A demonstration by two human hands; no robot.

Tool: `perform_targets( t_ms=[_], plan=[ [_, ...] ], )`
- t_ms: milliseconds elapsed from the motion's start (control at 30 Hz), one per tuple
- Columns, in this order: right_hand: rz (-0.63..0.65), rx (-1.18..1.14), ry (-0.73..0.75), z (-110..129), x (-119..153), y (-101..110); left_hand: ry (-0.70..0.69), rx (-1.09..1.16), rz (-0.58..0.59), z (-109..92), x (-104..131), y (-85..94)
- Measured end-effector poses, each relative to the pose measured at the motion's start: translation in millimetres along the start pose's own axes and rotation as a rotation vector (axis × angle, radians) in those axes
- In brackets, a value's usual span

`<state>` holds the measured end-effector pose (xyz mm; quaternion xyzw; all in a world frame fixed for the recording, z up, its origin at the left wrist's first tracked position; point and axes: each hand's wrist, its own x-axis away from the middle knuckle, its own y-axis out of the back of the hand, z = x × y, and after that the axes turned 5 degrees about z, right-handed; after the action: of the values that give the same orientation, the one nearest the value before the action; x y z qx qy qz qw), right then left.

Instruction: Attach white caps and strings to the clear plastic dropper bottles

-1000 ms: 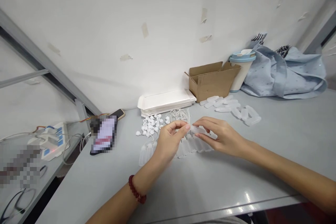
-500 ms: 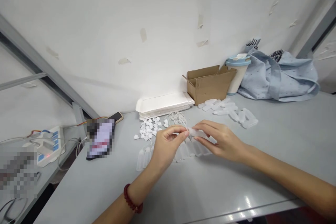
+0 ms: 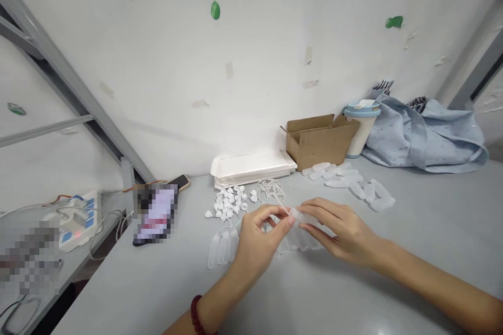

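Observation:
In my right hand point(image 3: 348, 230) lies a small translucent plastic bottle point(image 3: 297, 214), its neck turned toward the left. The thumb and fingers of my left hand point(image 3: 257, 238) pinch a thin white cord point(image 3: 280, 202) right at that neck. Whether the cord's end is inside the bottle is hidden by the fingertips. Beneath both hands runs a row of similar bottles point(image 3: 223, 249), several with white tops. Small white caps point(image 3: 230, 202) are scattered beyond my left hand, beside a tangle of white cords point(image 3: 271, 188).
More translucent bottles point(image 3: 340, 183) lie loose at the back right. Along the wall stand flat white cartons point(image 3: 253, 167), an open cardboard box point(image 3: 322, 146), a lidded cup point(image 3: 359, 131) and a blue cloth bag point(image 3: 428, 138). At left are a phone point(image 3: 183, 182) and a power strip point(image 3: 78, 225).
The view has tilted up, so everything sits lower in it. Both hands stay together at the bottle's neck, and the cord now shows sticking up from the left fingertips.

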<state>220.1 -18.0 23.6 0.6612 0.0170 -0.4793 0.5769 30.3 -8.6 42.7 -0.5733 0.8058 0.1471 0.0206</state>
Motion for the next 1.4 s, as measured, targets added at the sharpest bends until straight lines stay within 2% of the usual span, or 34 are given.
perform_targets(
  t_ms=[200,400,567,867,1067,1200,1400],
  plan=[
    [-0.034,-0.006,-0.034,1.5,-0.9,-4.5,-0.072,-0.092,-0.011,1.4,2.1,-0.6],
    [-0.019,-0.1,-0.06,4.8,1.6,-6.9,-0.073,-0.024,0.121,5.6,0.4,0.6],
    [-0.082,-0.096,-0.044,7.2,1.6,-7.4,-0.191,-0.158,0.074,2.0,5.1,-1.8],
    [-0.066,-0.019,-0.011,3.1,1.8,-7.4,-0.472,-0.371,-0.02,5.1,8.6,-5.1],
    [-0.082,0.021,-0.036,3.5,1.5,-6.8,-0.498,-0.444,-0.036,6.7,9.4,-7.8],
    [-0.084,0.111,0.014,3.9,-1.5,-4.9,-0.503,-0.506,-0.041,5.8,9.9,-9.0],
    [-0.08,0.115,0.042,2.5,-2.9,-4.3,-0.346,-0.493,0.012,3.6,8.5,-5.8]
  ],
)
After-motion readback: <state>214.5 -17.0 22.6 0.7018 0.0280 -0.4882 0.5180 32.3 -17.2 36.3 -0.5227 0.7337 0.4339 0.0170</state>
